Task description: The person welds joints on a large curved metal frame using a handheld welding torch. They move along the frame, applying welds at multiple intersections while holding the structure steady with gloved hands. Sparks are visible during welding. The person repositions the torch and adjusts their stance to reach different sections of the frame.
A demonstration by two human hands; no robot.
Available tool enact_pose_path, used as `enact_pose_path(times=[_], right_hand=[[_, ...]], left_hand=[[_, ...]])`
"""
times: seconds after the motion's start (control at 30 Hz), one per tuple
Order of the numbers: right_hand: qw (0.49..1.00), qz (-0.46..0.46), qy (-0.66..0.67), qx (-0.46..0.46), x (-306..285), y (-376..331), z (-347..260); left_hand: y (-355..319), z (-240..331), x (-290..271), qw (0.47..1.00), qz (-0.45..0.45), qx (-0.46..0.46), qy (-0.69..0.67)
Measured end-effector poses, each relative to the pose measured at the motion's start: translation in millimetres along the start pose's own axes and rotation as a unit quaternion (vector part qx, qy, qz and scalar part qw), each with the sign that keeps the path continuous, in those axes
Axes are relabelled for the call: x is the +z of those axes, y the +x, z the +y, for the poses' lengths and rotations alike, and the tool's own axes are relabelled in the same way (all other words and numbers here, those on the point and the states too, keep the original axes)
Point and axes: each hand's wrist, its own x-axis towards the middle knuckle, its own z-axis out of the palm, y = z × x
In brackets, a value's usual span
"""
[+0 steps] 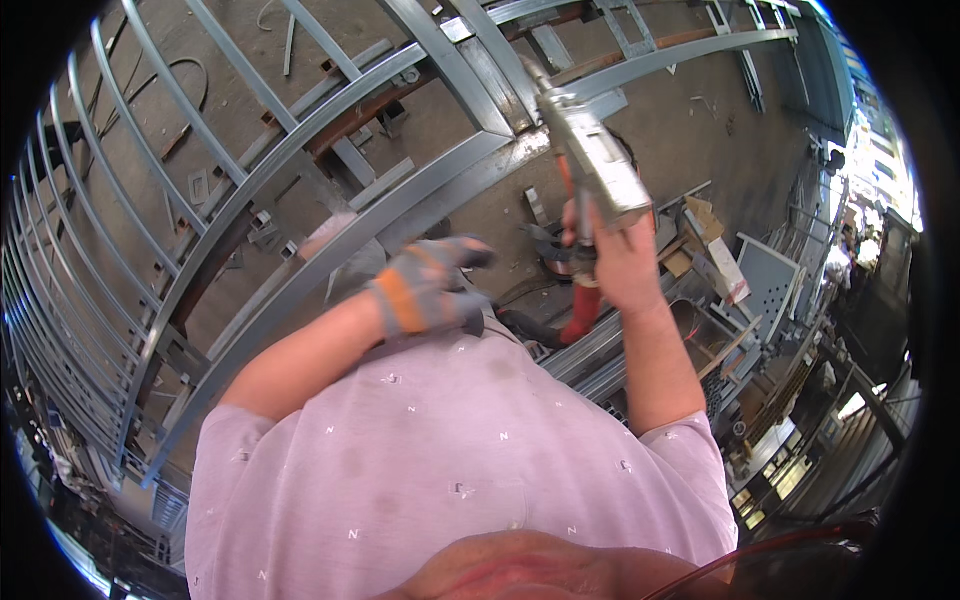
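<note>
My bare right hand [625, 265] is wrapped round the grip of a silver, box-bodied welding gun [600, 160] with a narrow nozzle and red parts below. Its nozzle points up and away, just over the corner where steel tubes join on a galvanized metal frame [430, 185]. From this view I cannot tell if the tip touches the metal. My left hand [425, 285] wears a grey and orange work glove and hovers in front of my shirt, near the frame's close rail. It is slightly blurred; its fingers are apart and hold nothing visible.
A long row of parallel metal bars [130, 180] stretches to the left. Metal offcuts lie on the floor under the frame. At right are a cardboard piece [705, 220], a perforated metal plate [768, 285] and stacked steel profiles. A dark cable [205, 80] curls at upper left.
</note>
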Motion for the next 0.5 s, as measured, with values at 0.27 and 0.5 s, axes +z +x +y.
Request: enact_pose_path(times=[0.27,0.5], right_hand=[[0.989,-0.051,-0.127,0.061,-66.8,10.8,-105.8],[0.915,-0.129,-0.359,0.133,3.9,46.5,-152.8]], left_hand=[[-198.6,-87.9,-64.8,0.898,0.308,-0.17,0.263],[-279.3,-143.9,-72.4,0.862,0.315,-0.233,0.32]])
